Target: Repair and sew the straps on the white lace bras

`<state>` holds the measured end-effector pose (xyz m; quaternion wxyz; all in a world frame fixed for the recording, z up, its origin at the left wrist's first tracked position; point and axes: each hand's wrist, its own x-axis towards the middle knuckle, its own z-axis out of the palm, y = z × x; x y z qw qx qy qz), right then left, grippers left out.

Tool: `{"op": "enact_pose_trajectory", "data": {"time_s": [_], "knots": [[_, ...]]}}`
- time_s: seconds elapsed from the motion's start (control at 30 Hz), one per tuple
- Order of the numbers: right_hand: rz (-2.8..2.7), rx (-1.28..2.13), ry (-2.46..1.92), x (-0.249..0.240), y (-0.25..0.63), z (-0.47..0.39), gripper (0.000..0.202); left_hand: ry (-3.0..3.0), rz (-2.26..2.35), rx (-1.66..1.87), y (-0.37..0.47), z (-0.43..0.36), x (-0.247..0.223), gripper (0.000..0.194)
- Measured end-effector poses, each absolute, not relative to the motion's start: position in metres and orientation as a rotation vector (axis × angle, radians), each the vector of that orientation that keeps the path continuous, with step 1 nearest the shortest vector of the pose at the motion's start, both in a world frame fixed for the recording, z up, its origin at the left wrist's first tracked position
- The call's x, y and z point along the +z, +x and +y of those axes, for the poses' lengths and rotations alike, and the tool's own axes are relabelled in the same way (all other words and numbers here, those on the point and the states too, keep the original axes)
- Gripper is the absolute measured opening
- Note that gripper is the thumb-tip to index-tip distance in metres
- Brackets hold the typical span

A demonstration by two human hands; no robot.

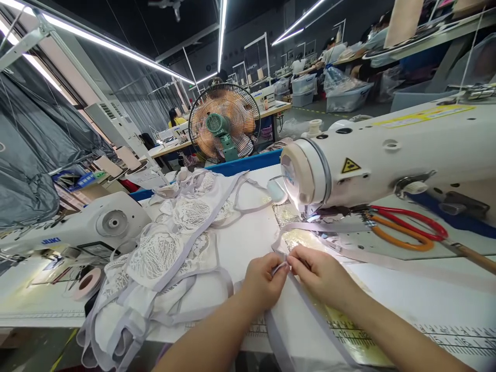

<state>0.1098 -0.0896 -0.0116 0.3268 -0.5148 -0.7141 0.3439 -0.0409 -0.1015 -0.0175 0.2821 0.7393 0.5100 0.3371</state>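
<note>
My left hand point(267, 279) and my right hand point(315, 266) meet in front of the sewing machine point(349, 160), fingertips pinched together on a pale lilac elastic strap point(277, 336). Both hands are closed. The strap loops up toward the needle area and hangs down below over the table edge. What lies exactly between the fingertips is partly hidden. Left of my hands lies a heap of white lace bras point(158, 256) with lilac edging. Another strip of elastic point(372, 257) runs off to the right on the machine bed.
Scissors with red and orange handles point(403, 227) lie under the machine arm. A second sewing machine point(112, 222) and a pink tape roll point(88, 283) stand on the left. Behind the table are a fan point(223, 124), plastic bins point(349, 97) and people at work.
</note>
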Motion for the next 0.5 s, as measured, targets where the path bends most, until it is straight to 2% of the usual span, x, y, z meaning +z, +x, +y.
{"op": "enact_pose_trajectory", "data": {"time_s": [0.27, 0.5], "knots": [[-1.659, 1.042, -1.390, -0.021, 0.104, -0.085, 0.031, 2.130, 1.346, 0.871, -0.039, -0.106, -0.015, 0.022], [-1.759, 1.105, -1.294, -0.016, 0.115, -0.089, 0.032, 1.946, 1.490, 0.839, -0.039, -0.101, -0.018, 0.012]]}}
